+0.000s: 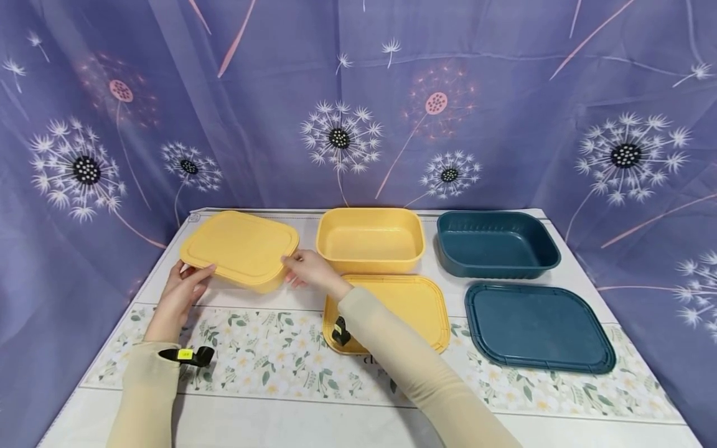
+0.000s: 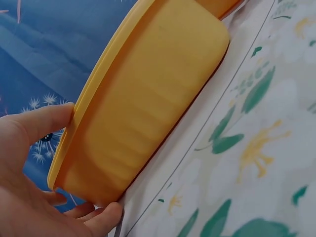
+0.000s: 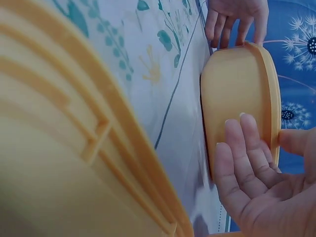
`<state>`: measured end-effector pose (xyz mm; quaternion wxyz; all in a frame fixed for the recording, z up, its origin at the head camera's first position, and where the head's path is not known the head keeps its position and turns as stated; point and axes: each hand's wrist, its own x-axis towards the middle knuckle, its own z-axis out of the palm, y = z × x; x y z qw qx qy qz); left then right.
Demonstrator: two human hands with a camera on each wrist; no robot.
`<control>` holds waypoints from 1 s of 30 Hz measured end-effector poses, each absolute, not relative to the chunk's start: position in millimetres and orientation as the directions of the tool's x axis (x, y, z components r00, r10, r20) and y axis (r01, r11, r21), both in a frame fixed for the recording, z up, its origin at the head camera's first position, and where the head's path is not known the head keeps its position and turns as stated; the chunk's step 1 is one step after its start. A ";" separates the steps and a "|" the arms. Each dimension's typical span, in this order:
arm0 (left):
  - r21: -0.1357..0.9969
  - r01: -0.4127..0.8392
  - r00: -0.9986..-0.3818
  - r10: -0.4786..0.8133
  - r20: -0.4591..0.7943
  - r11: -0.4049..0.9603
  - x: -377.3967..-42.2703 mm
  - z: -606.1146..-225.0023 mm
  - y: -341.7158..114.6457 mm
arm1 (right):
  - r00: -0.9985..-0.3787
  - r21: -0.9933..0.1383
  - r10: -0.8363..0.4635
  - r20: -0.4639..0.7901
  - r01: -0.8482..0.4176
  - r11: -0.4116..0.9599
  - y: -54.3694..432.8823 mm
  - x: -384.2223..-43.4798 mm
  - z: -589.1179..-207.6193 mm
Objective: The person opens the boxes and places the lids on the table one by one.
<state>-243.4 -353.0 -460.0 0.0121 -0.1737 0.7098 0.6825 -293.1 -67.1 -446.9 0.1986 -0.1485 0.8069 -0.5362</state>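
A yellow plastic storage box with its lid on (image 1: 239, 246) is at the left of the table. My left hand (image 1: 178, 298) grips its near left corner, thumb on the lid's rim and fingers against the lower side, as the left wrist view shows. At the near right corner my right hand (image 1: 315, 269) pinches the lid's rim. In the right wrist view, its thumb (image 3: 295, 142) lies on the rim while other fingers extend along the box wall (image 3: 234, 94). Whether the box's base is lifted cannot be told.
Beside the lidded box stands a lidless yellow box (image 1: 370, 239), with a yellow lid (image 1: 414, 305) lying underside up before it, partly beneath my right forearm. Farther right are a dark teal box (image 1: 498, 242) and teal lid (image 1: 540, 326). A purple curtain (image 1: 269, 143) hangs behind.
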 end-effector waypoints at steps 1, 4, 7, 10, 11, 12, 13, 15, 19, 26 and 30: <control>0.965 -0.264 -0.937 -0.238 -0.255 0.003 -244.6 -459.8 -353.1 | -0.877 -0.920 -0.452 -0.160 -0.034 0.390 -67.1 -292.8 -447.3; 0.965 -0.263 -0.927 -0.279 -0.251 0.004 -248.1 -459.1 -355.8 | -0.868 -0.900 -0.467 -0.171 -0.056 0.433 -68.8 -290.8 -448.4; 0.969 -0.249 -0.917 -0.318 -0.240 -0.014 -251.3 -459.1 -362.4 | -0.835 -0.876 -0.518 -0.187 -0.097 0.472 -71.8 -286.8 -447.6; 0.971 -0.233 -0.915 -0.328 -0.236 -0.048 -253.8 -460.0 -368.3 | -0.813 -0.863 -0.548 -0.197 -0.122 0.490 -74.1 -282.9 -445.6; 0.971 -0.232 -0.914 -0.328 -0.239 -0.062 -254.3 -460.3 -369.3 | -0.812 -0.867 -0.549 -0.199 -0.115 0.485 -74.6 -282.2 -445.6; 0.970 -0.232 -0.912 -0.329 -0.244 -0.076 -254.6 -460.4 -369.7 | -0.815 -0.873 -0.546 -0.197 -0.108 0.476 -74.8 -281.9 -445.4; 0.969 -0.233 -0.910 -0.332 -0.248 -0.085 -254.8 -460.2 -369.4 | -0.819 -0.877 -0.539 -0.195 -0.100 0.469 -74.6 -281.9 -445.2; 0.966 -0.240 -0.902 -0.347 -0.258 -0.095 -255.6 -459.5 -367.7 | -0.828 -0.890 -0.528 -0.189 -0.083 0.449 -72.8 -282.8 -444.2; 0.965 -0.246 -0.886 -0.384 -0.262 -0.093 -253.2 -455.9 -363.9 | -0.841 -0.906 -0.514 -0.166 -0.075 0.416 -70.2 -285.6 -442.0; 0.959 -0.268 -0.877 -0.388 -0.283 -0.092 -245.5 -451.0 -355.4 | -0.864 -0.917 -0.481 -0.148 -0.062 0.393 -66.3 -293.6 -445.1; 0.956 -0.291 -0.882 -0.374 -0.286 -0.046 -242.7 -452.2 -351.0 | -0.883 -0.918 -0.450 -0.133 -0.060 0.391 -64.9 -297.9 -449.6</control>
